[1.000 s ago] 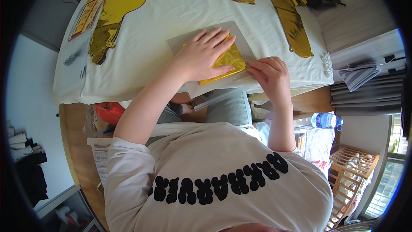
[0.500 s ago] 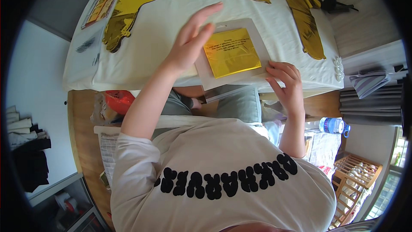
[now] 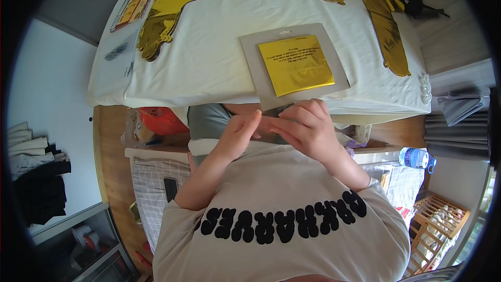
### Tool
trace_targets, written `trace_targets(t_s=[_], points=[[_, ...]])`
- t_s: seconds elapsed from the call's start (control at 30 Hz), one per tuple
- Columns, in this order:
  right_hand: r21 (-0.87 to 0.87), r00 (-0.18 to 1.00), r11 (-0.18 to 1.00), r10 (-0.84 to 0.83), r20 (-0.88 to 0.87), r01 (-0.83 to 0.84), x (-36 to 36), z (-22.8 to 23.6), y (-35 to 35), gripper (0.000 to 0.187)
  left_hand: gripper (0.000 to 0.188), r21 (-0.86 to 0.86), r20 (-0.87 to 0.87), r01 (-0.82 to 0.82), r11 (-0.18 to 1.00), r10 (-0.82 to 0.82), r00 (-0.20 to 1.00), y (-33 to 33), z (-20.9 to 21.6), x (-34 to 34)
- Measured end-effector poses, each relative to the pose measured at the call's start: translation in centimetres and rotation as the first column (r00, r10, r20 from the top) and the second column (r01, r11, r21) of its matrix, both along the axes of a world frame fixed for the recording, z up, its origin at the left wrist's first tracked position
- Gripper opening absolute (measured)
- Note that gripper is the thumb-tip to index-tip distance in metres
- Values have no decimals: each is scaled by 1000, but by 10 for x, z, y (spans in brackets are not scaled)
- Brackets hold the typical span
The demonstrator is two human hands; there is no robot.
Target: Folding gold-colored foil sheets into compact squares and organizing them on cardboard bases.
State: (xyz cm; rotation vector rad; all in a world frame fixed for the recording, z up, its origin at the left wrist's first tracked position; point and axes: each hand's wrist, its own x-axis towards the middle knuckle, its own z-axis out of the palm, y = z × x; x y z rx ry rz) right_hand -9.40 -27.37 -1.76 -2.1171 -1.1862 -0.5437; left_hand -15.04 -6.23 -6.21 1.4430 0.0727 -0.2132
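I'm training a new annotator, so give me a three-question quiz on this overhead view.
1. True or false: the gold foil square lies inside the flat grey packet.
2. Where are the left hand and right hand? A) far apart on the cloth B) together at the packet's near edge
3. What colour is the tablecloth?

Key: 1 true; 2 B; 3 white.

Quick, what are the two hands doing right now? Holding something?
Left hand: fingers straight, open, fingertips by the grey packet's near edge, gripping nothing.
Right hand: fingers curled at that near edge; a firm pinch cannot be told.
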Motion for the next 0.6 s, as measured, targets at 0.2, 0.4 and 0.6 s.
trace_targets(t_s=[0.2, 0.4, 0.6], points=[[-5, 999, 1000, -27, 40, 27, 0, -12, 6, 30, 47, -46, 42, 34, 998, -32, 999, -7, -22, 2], [27, 999, 998, -49, 21, 49, -3, -11, 9, 30, 46, -79, 87, 3, 997, 3, 996, -7, -31, 1], [-35, 997, 999, -3, 74, 6, -3, -9, 7, 22, 46, -29, 109, -52, 998, 55, 992, -18, -12, -2]])
